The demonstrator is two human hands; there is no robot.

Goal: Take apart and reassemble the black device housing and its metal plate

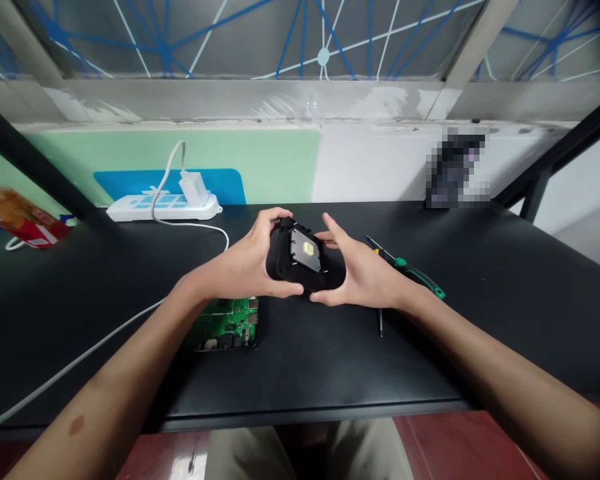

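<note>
A black plastic housing [294,272] is held tilted above the table between my two hands. Set into its face is a grey metal plate [301,256] with a small pale yellow pad [309,249] on it. My left hand [253,257] wraps the housing's left side, thumb along the lower edge. On the right side, my right hand [363,270] curves round it, thumb low and index finger raised; some fingertips are hidden behind. Partly under my left forearm lies a green circuit board [230,320]. A green-handled screwdriver [420,277] rests beyond my right wrist.
A white power strip [165,208] with a plugged-in charger [193,189] stands at the back left; its white cable [105,340] runs across the black table [330,373]. At far left is an orange-red packet [27,217]. A blurred-out dark object [453,170] leans against the wall.
</note>
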